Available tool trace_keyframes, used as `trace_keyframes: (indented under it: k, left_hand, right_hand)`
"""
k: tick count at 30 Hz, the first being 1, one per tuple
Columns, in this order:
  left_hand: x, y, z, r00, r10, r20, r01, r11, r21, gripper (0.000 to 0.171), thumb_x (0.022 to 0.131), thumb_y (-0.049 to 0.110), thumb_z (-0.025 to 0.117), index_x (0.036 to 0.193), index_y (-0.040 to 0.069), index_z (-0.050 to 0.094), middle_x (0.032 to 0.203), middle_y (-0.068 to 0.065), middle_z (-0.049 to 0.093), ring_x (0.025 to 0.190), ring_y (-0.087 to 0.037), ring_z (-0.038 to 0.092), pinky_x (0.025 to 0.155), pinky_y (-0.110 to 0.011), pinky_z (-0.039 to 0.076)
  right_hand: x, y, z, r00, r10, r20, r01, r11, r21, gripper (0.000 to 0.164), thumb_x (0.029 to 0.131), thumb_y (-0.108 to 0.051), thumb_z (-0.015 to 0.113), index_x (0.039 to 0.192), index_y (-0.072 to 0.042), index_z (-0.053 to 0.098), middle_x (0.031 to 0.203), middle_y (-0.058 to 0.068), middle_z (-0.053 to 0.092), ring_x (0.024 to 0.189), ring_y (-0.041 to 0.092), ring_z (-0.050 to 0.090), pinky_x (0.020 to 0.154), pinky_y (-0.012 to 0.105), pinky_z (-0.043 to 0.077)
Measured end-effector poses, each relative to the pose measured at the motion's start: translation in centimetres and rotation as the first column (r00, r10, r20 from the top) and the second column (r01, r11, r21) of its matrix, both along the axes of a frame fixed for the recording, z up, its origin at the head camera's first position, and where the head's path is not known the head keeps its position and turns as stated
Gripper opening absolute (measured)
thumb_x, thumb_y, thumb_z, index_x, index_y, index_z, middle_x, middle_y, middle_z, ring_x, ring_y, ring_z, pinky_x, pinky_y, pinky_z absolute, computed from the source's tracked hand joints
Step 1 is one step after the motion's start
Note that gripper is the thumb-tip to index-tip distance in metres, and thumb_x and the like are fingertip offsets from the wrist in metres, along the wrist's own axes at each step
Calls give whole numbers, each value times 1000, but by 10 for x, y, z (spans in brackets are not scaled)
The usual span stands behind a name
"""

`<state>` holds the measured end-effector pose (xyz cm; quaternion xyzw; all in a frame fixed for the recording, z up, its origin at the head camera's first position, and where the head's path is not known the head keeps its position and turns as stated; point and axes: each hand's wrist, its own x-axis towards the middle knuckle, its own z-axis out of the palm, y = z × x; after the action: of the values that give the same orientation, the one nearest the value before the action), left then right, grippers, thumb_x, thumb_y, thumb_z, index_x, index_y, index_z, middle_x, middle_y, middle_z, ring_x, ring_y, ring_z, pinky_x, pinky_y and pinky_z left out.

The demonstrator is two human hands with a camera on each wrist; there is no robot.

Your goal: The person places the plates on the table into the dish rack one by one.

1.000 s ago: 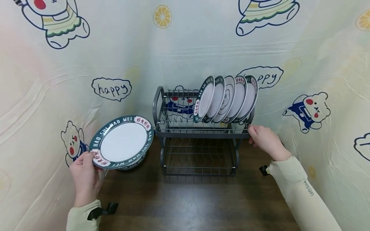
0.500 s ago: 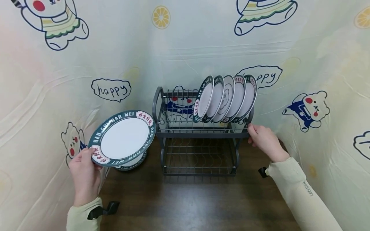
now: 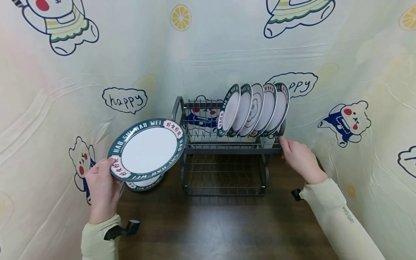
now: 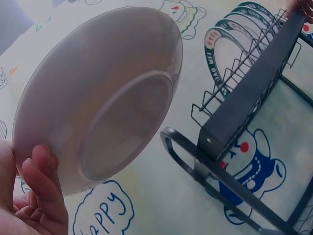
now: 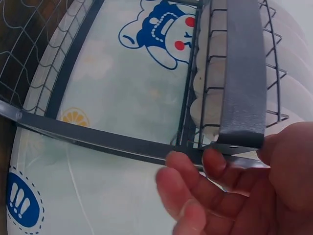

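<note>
My left hand (image 3: 103, 187) pinches the near-left rim of a white plate (image 3: 149, 150) with a green lettered border. The plate is tilted and overlaps the left end of a dark two-tier dish rack (image 3: 227, 151) in the head view. Its pale underside faces the left wrist view, with fingertips (image 4: 43, 174) against it. At the rack's right front corner, my right hand (image 3: 300, 160) grips the upper tier's frame between thumb and fingers. Several similar plates (image 3: 230, 112) stand on edge in the right half of the upper tier.
Below and behind the held plate, another plate (image 3: 146, 183) shows partly at the left of the brown table (image 3: 221, 227). The rack's lower wire tier (image 3: 224, 177) holds nothing. A printed cloth (image 3: 208, 47) hangs behind and at both sides.
My left hand has carried the plate up and to the right, closer to the rack, uncovering more of the plate below. The right hand has kept its grip on the rack corner.
</note>
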<state>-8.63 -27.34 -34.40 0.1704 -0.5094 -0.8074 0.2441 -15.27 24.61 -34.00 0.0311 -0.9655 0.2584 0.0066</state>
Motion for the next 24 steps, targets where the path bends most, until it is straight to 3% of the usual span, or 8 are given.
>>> trace_keyframes:
  k: [6, 12, 16, 20, 24]
  left_hand:
    - [0, 6, 3, 1000, -30, 10, 30, 999, -10, 31, 103, 14, 59, 84, -6, 73, 82, -11, 74, 60, -14, 70, 53, -17, 53]
    - [1, 12, 7, 998, -59, 23, 60, 998, -36, 31, 104, 14, 58, 82, -3, 72, 79, -9, 73, 52, -12, 62, 43, -15, 42]
    - [3, 14, 7, 997, -75, 27, 76, 996, -41, 30, 104, 13, 57, 84, -2, 73, 78, -8, 73, 49, -12, 61, 40, -15, 37]
    - [4, 16, 8, 996, -86, 16, 87, 995, -46, 31, 104, 10, 55, 82, -1, 73, 76, -8, 72, 49, -11, 62, 39, -16, 38]
    - [4, 20, 8, 996, -90, 17, 91, 994, -68, 33, 104, 9, 55, 77, 0, 72, 74, -6, 70, 49, -11, 60, 40, -16, 39]
  right_hand:
    - [9, 0, 5, 985, -56, -161, 55, 998, -13, 50, 112, -43, 32, 93, -5, 58, 73, 9, 59, 63, 27, 53, 55, 38, 40]
    - [17, -8, 10, 923, -130, -362, 128, 991, -32, 39, 110, -35, 41, 98, -4, 61, 71, 10, 61, 59, 29, 54, 52, 40, 38]
    - [21, -19, 15, 892, -121, -436, 107, 993, -58, 36, 109, -32, 43, 92, -6, 60, 64, 7, 55, 54, 27, 50, 50, 39, 35]
    - [24, -30, 19, 901, -88, -425, 53, 994, -94, 38, 110, -34, 42, 87, -8, 57, 62, 5, 48, 55, 25, 47, 51, 37, 34]
    - [27, -40, 20, 916, -55, -398, 13, 994, -107, 39, 112, -36, 39, 87, -9, 55, 63, 4, 50, 54, 23, 47, 51, 37, 36]
